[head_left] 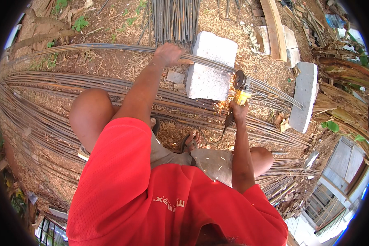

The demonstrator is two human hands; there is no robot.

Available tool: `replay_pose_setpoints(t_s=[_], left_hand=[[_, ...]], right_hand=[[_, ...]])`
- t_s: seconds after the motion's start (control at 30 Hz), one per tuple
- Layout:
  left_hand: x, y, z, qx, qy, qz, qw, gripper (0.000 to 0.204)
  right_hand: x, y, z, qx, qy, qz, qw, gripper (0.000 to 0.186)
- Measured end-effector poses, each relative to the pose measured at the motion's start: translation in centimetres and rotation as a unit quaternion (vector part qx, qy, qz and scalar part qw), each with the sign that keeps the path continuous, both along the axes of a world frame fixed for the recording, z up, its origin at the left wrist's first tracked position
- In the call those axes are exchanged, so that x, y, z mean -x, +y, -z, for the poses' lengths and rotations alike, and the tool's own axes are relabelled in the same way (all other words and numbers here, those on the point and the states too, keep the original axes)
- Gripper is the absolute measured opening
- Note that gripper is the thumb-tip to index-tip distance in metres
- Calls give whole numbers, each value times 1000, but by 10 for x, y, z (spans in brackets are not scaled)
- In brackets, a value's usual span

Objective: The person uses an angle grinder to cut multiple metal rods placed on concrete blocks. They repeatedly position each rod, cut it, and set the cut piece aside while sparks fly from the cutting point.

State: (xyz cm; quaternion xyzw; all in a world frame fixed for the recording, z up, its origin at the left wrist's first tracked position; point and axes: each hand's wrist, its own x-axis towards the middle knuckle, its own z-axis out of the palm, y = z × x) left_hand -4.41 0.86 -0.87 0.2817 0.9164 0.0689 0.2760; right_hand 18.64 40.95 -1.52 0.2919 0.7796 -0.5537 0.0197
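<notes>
My left hand (pixel 169 54) is closed around a bundle of long steel rods (pixel 110 46), just left of a pale concrete block (pixel 211 85). The rods cross the top of that block, and their right ends lie over a second, narrower block (pixel 304 96). In my right hand (pixel 238 110) is a yellow angle grinder (pixel 242 97), gripped by its body. Its dark disc (pixel 239 78) stands at the rods, by the first block's right edge. Orange sparks (pixel 222 107) spray down beside the block, and bright flecks reach my lap.
More rods (pixel 168 101) lie in long rows on the straw-strewn ground, between my feet and the block. A stack of cut rods (pixel 175 20) lies at the far side. A dark power cord (pixel 209 142) curves past my sandalled foot (pixel 191 139). Timber (pixel 273 30) lies at the far right.
</notes>
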Motion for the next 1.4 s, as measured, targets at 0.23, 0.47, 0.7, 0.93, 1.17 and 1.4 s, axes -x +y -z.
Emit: replay_pose_setpoints(t_s=[0.23,0.47,0.7,0.93,1.17,1.4], left_hand=[[0,0,-1,0,-9,-6,1000,105],[0,0,-4,3,-8,1,1000,103],[1,0,-1,-2,-8,-5,1000,105],[0,0,-4,-6,-10,-8,1000,110],[0,1,0,-4,-13,-14,1000,108],[2,1,3,5,-6,-4,1000,107]], right_hand=[[-1,-4,-5,4,-23,28,999,37],[1,-4,-7,-35,0,-32,999,31],[0,-5,-9,-18,-10,-6,1000,31],[-2,-4,-11,9,-23,-15,1000,33],[4,-8,-15,-33,-30,0,999,35],[3,-4,-4,-35,6,-4,999,34]])
